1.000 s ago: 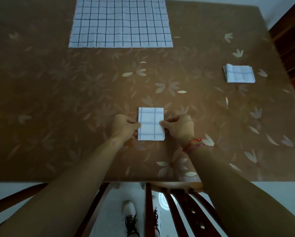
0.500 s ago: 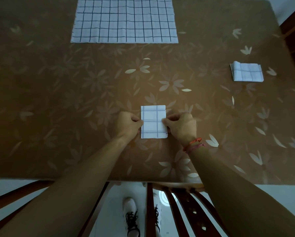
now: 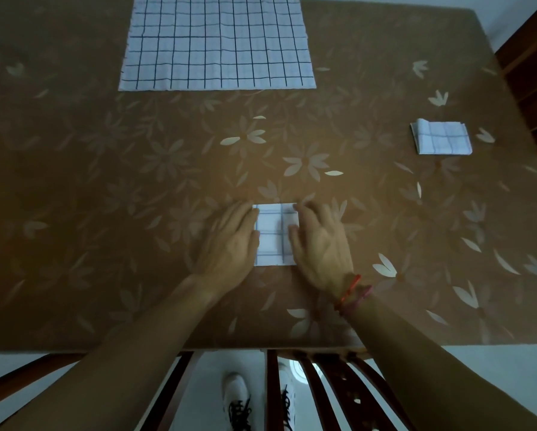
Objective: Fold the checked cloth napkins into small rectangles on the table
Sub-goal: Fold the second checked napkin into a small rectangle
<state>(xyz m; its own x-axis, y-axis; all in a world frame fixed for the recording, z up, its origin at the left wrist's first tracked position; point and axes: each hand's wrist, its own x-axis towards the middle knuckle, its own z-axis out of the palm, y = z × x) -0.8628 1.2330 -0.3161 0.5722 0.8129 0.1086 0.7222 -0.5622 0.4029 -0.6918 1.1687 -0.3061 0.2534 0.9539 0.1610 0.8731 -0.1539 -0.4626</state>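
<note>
Near the front edge of the table, about midway across: small folded napkin, an upright rectangle of white cloth with pale blue checks, lying flat on the brown flower-patterned covering. Flanked by both hands, palms down. On one side, left hand, laid flat along the left edge of the rectangle, fingers straight and close together, tips reaching the far left corner, pinching nothing. On the other side, right hand, laid flat likewise, fingers extended and lapping over the right edge and far right corner; slightly blurred, so contact of each finger not readable. Round the right wrist, red and pink cords. Towards the far side of the table, well apart from the hands: large unfolded napkin, spread flat, with dark grid lines. Near the right edge: second folded napkin, a small rectangle with layered folds showing along its left side. Below the front edge: dark wooden chair slats, and between them white shoes with black laces on a pale floor. At upper right: dark wooden furniture beside the table.
</note>
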